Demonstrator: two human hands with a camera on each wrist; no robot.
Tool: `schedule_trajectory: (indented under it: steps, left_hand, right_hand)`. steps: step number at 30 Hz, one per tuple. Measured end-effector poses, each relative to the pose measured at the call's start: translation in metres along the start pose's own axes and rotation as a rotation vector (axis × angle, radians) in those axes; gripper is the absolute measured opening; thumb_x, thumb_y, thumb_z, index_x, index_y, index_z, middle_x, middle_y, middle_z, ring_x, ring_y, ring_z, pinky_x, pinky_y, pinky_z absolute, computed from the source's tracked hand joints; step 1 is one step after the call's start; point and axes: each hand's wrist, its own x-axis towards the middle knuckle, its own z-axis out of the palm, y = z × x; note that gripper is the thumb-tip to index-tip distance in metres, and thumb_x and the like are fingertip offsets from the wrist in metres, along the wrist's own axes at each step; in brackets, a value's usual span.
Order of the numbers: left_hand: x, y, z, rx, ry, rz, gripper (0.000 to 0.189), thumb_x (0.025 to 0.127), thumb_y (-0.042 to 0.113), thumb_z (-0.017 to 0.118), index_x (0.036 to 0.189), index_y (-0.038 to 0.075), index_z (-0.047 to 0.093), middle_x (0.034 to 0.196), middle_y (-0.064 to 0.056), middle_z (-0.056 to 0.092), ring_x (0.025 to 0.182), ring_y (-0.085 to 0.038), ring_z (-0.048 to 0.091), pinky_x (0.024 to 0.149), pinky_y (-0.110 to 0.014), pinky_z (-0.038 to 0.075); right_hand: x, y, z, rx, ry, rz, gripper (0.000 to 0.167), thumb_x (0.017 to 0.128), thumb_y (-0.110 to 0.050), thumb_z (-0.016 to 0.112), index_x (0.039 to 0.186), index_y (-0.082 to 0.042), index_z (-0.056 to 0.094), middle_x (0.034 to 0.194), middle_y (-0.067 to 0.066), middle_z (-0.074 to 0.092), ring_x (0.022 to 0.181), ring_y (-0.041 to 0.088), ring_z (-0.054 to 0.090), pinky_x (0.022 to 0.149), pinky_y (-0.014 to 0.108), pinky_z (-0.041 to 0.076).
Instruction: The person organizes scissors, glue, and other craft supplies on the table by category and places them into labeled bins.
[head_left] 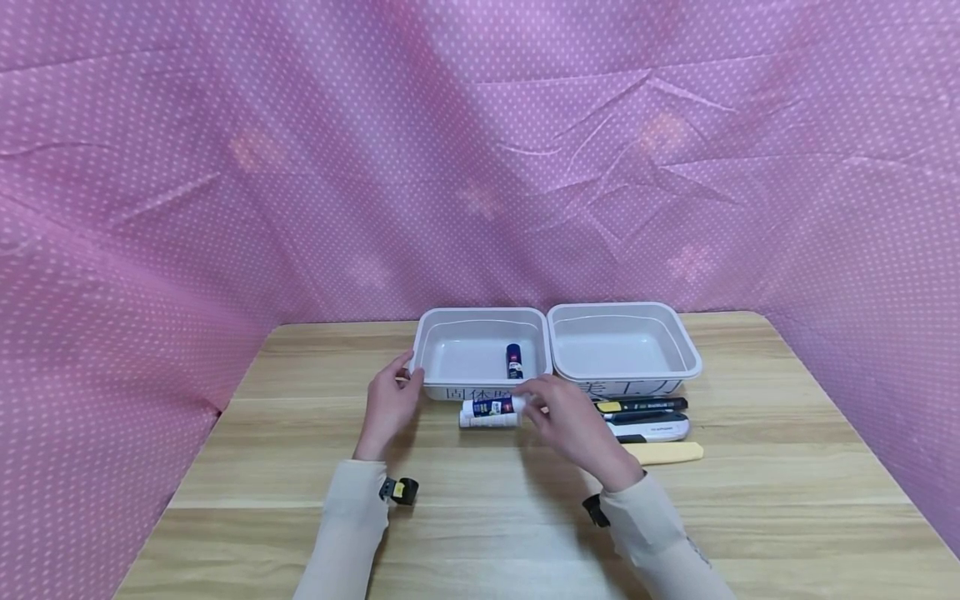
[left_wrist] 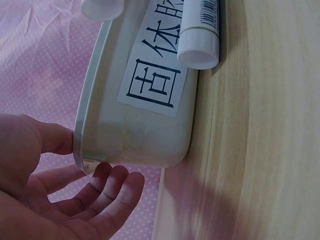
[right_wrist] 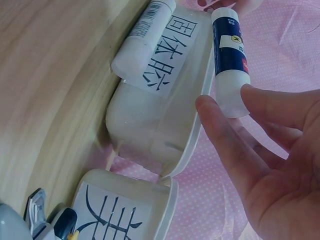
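My right hand [head_left: 566, 421] pinches a glue stick [right_wrist: 231, 50] with a blue label by its translucent white end, between thumb and fingers. In the head view that glue stick is held level by the front wall of the left white plastic bin [head_left: 480, 312]. At the bin's left front corner, my left hand [left_wrist: 75, 190] grips the rim between thumb and fingers. A second glue stick [left_wrist: 200, 35], white with a barcode, lies on the table against the labelled front. Inside the bin lies another glue stick [head_left: 513, 361], dark blue.
A second white bin [head_left: 622, 307] stands beside the first, on its right, with a character label on its front. Before it lie a black and yellow utility knife [head_left: 645, 406], a white and black cutter [head_left: 652, 429] and a yellow one [head_left: 667, 452]. Pink dotted cloth [head_left: 480, 167] hangs behind the table.
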Motion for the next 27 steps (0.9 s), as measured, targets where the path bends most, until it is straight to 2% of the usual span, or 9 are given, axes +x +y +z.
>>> schedule_trajectory:
  steps: [10,17,27]
  left_hand:
    - [0.0003,-0.0002,-0.0001,0.002,-0.002,0.004,0.05,0.102,0.018,0.058,0.149,0.002,0.05,0.109,-0.019,0.063,0.083,-0.021,0.059,0.068,-0.025,0.049]
    - [-0.0004,0.0003,-0.0005,0.004,-0.014,-0.011,0.05,0.104,0.02,0.056,0.151,0.004,0.049,0.11,-0.018,0.062,0.086,-0.021,0.059,0.07,-0.026,0.05]
    - [0.0004,-0.0007,-0.0003,0.005,0.002,0.002,0.049,0.103,0.017,0.057,0.15,0.002,0.049,0.108,-0.018,0.062,0.082,-0.019,0.058,0.067,-0.023,0.049]
  right_hand:
    - [-0.0007,-0.0028,-0.0029,0.003,-0.001,0.009,0.024,0.089,-0.003,0.076,0.111,-0.011,0.077,0.111,0.004,0.074,0.094,0.017,0.068,0.079,0.034,0.057]
    - [-0.001,-0.0033,-0.0037,-0.004,0.005,0.008,0.025,0.088,-0.001,0.076,0.111,-0.011,0.077,0.111,0.005,0.074,0.099,0.02,0.068,0.084,0.037,0.057]
    - [-0.0008,-0.0039,-0.0043,-0.005,0.002,0.028,0.025,0.088,-0.001,0.076,0.111,-0.011,0.077,0.112,0.005,0.074,0.102,0.021,0.068,0.086,0.038,0.057]
